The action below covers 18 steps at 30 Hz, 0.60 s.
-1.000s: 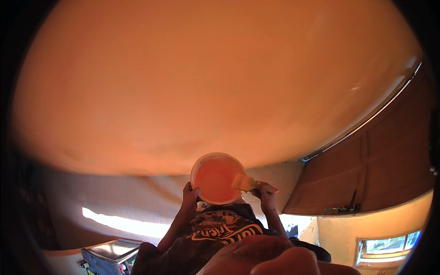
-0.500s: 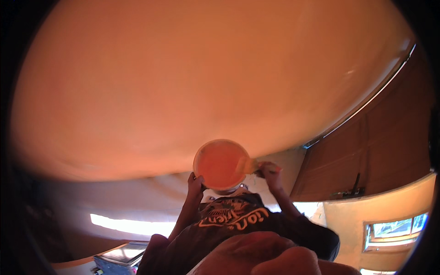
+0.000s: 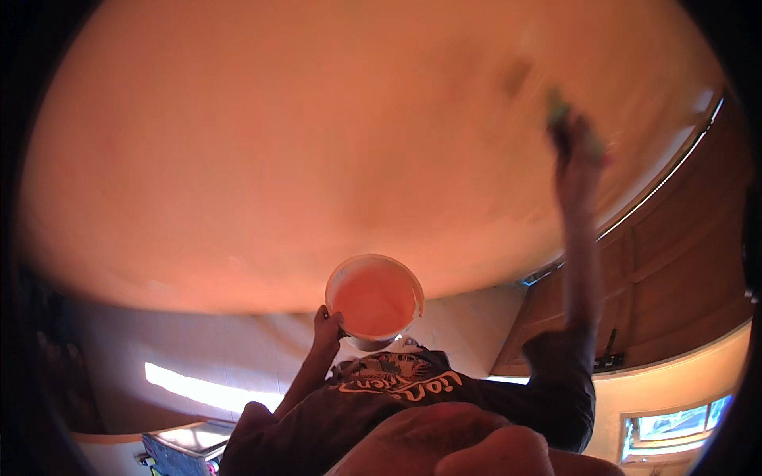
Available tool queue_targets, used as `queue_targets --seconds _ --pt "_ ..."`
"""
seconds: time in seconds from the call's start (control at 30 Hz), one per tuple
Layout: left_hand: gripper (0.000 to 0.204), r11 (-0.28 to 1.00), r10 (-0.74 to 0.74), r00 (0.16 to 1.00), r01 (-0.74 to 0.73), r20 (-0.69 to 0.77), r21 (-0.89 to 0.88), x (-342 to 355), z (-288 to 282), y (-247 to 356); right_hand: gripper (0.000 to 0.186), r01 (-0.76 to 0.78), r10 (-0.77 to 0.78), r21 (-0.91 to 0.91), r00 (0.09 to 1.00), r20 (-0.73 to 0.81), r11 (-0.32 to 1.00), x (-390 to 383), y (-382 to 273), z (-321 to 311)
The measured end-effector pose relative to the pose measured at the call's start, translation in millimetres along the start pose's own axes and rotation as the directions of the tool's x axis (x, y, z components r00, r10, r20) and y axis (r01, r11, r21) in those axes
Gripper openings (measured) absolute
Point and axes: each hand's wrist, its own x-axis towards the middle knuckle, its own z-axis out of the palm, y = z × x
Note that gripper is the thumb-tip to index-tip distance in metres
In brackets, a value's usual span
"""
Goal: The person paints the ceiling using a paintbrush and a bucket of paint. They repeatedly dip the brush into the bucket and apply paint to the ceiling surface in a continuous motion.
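Observation:
My left hand [image 3: 327, 327] grips the rim of a round bucket [image 3: 375, 343] in front of my chest. Inside it is orange-pink paint [image 3: 377, 300]. High on the right, my right hand [image 3: 579, 147] is raised close to the orange wall [image 3: 317, 143], its arm stretched upward. It is closed around a paintbrush [image 3: 556, 103], smeared by motion; the bristle end points up toward the wall. A darker smudge shows on the wall just beyond the brush, and I cannot tell whether the bristles touch it.
A brown wooden door [image 3: 659, 270] with a dark handle stands at the right. A window [image 3: 679, 424] is in the lower right. At the lower left is a dark box-like piece of furniture [image 3: 182, 448], with a bright strip of light on the floor [image 3: 206, 389].
My right hand has gone from the bucket's rim up to the wall at the upper right, carrying the brush. The bucket in my left hand has shifted slightly left and down.

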Motion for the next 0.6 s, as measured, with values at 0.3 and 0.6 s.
queue_targets --seconds 0.3,0.6 --pt "0.022 0.999 0.011 1.0 -0.011 -0.01 -0.036 -13 11 -7 0.02 0.841 -0.163 -0.496 0.47 0.868 -0.216 105 -59 133" --pt "0.018 0.992 0.049 0.992 -0.062 -0.118 -0.11 18 6 -38 0.018 0.672 0.375 -0.677 0.569 0.732 0.3 92 -15 82"
